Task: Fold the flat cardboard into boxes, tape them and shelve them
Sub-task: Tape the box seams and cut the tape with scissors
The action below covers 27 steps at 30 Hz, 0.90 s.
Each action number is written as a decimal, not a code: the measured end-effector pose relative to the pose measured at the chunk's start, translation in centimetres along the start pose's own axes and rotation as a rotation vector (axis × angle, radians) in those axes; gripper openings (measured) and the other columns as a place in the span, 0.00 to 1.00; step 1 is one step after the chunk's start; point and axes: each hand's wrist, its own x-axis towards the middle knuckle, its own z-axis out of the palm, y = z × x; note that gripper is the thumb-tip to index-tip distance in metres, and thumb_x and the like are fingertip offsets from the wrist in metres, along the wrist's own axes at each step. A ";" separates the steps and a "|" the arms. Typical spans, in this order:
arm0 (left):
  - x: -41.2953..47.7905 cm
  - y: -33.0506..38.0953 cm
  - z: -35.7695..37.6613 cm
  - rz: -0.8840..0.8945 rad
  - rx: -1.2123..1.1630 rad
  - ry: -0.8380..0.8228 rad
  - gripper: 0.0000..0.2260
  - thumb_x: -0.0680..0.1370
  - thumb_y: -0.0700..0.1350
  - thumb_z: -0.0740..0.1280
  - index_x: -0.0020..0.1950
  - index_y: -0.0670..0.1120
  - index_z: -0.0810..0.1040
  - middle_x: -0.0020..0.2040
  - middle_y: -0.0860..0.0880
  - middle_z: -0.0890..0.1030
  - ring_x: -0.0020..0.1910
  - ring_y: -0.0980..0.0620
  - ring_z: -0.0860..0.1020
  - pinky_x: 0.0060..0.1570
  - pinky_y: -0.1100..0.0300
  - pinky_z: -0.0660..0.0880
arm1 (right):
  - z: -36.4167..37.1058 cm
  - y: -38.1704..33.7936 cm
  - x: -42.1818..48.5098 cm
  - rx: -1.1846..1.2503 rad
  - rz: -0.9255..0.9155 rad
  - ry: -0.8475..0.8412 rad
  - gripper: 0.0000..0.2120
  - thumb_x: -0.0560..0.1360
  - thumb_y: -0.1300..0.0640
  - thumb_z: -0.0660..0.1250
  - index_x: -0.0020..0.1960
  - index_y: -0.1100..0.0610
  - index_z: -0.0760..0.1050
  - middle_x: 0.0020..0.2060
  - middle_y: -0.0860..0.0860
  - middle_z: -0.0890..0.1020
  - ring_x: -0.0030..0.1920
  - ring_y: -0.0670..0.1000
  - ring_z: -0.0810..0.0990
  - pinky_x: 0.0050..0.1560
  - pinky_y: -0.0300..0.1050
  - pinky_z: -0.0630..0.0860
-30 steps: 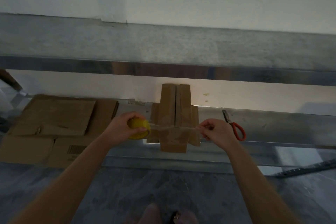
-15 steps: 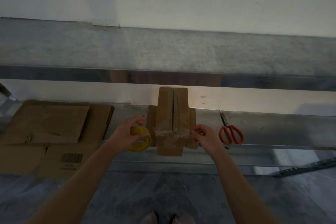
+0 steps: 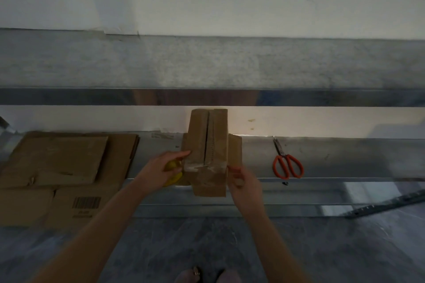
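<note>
- My left hand [image 3: 161,167] grips the yellow tape roll [image 3: 173,179]. The forefinger lies straight, its tip on the left wall of the box [image 3: 202,135].
- My right hand [image 3: 246,181] has bent fingertips [image 3: 232,170] against the box's right wall. I cannot tell whether they pinch the tape end or only press it flat.
- The box stands on the shelf [image 3: 333,156] between my two hands. A clear tape strip [image 3: 207,166] crosses its near end, and the flap seam gapes beyond my fingers.
- Risk: the strip joins the roll uncut, so pulling the roll leftward would likely peel it or drag the box.
- Risk: the scissors [image 3: 288,166] lie well right of my right fingers. Letting go to reach for them may let the end lift.
- Risk: one strip low down may not hold the seam, so the flaps could spring apart.
- The flat cardboard [image 3: 57,158] waits well left of my left fingers.
</note>
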 end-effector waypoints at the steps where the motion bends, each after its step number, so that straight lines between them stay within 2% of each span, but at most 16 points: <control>1: 0.1 0.1 0.0 0.001 0.004 0.004 0.25 0.78 0.43 0.68 0.63 0.72 0.68 0.59 0.59 0.75 0.58 0.60 0.73 0.56 0.66 0.67 | 0.1 -0.1 -0.5 -0.002 -0.004 -0.027 0.12 0.77 0.52 0.68 0.59 0.42 0.75 0.52 0.42 0.81 0.53 0.44 0.81 0.52 0.40 0.79; 4: 0.0 0.1 0.0 -0.003 0.016 -0.005 0.24 0.78 0.44 0.68 0.64 0.71 0.68 0.60 0.58 0.75 0.59 0.59 0.73 0.59 0.63 0.67 | 0.1 -0.8 -1.2 -0.014 -0.020 -0.057 0.21 0.77 0.43 0.65 0.69 0.40 0.69 0.59 0.42 0.79 0.57 0.43 0.79 0.54 0.34 0.76; 8: -0.4 0.3 0.1 -0.004 0.040 -0.024 0.25 0.78 0.45 0.69 0.65 0.71 0.67 0.59 0.57 0.75 0.59 0.58 0.73 0.59 0.62 0.69 | 0.9 -2.7 -1.1 0.010 -0.114 -0.087 0.34 0.76 0.35 0.62 0.77 0.40 0.54 0.71 0.42 0.70 0.66 0.43 0.71 0.66 0.44 0.70; 11: -1.0 0.0 -0.3 -0.034 0.002 0.020 0.24 0.77 0.46 0.70 0.66 0.68 0.68 0.60 0.59 0.76 0.59 0.58 0.74 0.59 0.61 0.70 | 1.4 -3.2 -0.2 -0.097 -0.105 -0.076 0.31 0.79 0.40 0.60 0.79 0.42 0.53 0.74 0.44 0.65 0.71 0.48 0.69 0.69 0.48 0.68; 14: -1.7 -0.5 -1.4 -0.074 -0.035 0.080 0.22 0.75 0.49 0.72 0.63 0.67 0.70 0.59 0.63 0.77 0.58 0.59 0.75 0.57 0.60 0.71 | 0.9 -2.1 0.1 -0.063 -0.079 -0.095 0.29 0.81 0.50 0.63 0.77 0.39 0.53 0.68 0.46 0.74 0.64 0.49 0.76 0.65 0.46 0.73; 15: -1.9 -0.6 -1.7 -0.078 -0.041 0.091 0.22 0.74 0.50 0.73 0.62 0.66 0.70 0.59 0.63 0.76 0.59 0.58 0.75 0.58 0.59 0.70 | 0.7 -1.8 0.1 -0.048 -0.068 -0.109 0.30 0.80 0.50 0.64 0.77 0.39 0.54 0.65 0.46 0.76 0.62 0.47 0.76 0.64 0.44 0.73; 17: -2.0 -0.8 -2.1 -0.084 -0.044 0.099 0.21 0.73 0.51 0.74 0.61 0.64 0.70 0.61 0.61 0.75 0.60 0.56 0.73 0.60 0.57 0.70 | 0.7 -1.8 0.4 -0.008 -0.023 -0.125 0.31 0.77 0.43 0.66 0.77 0.41 0.57 0.63 0.43 0.77 0.59 0.43 0.76 0.64 0.43 0.73; 19: -2.0 -0.8 -2.1 -0.080 -0.035 0.098 0.20 0.73 0.50 0.74 0.61 0.61 0.71 0.62 0.59 0.74 0.60 0.55 0.73 0.61 0.56 0.70 | 1.0 -2.2 1.0 0.044 0.032 -0.099 0.33 0.74 0.36 0.64 0.76 0.43 0.61 0.62 0.44 0.79 0.58 0.43 0.78 0.64 0.46 0.76; 22: -2.1 -1.1 -2.2 -0.053 -0.038 0.100 0.20 0.73 0.51 0.74 0.62 0.59 0.72 0.61 0.58 0.75 0.60 0.56 0.74 0.59 0.59 0.70 | 1.3 -2.8 1.6 0.004 0.041 -0.060 0.31 0.75 0.38 0.65 0.75 0.44 0.63 0.61 0.46 0.80 0.59 0.47 0.79 0.64 0.52 0.76; 27: -1.9 -1.6 -3.2 -0.065 -0.009 0.161 0.20 0.69 0.56 0.76 0.56 0.64 0.74 0.55 0.61 0.76 0.54 0.59 0.75 0.51 0.62 0.71 | 1.5 -2.1 1.3 -0.111 0.019 -0.088 0.30 0.77 0.41 0.63 0.77 0.44 0.60 0.61 0.46 0.81 0.57 0.47 0.81 0.62 0.51 0.77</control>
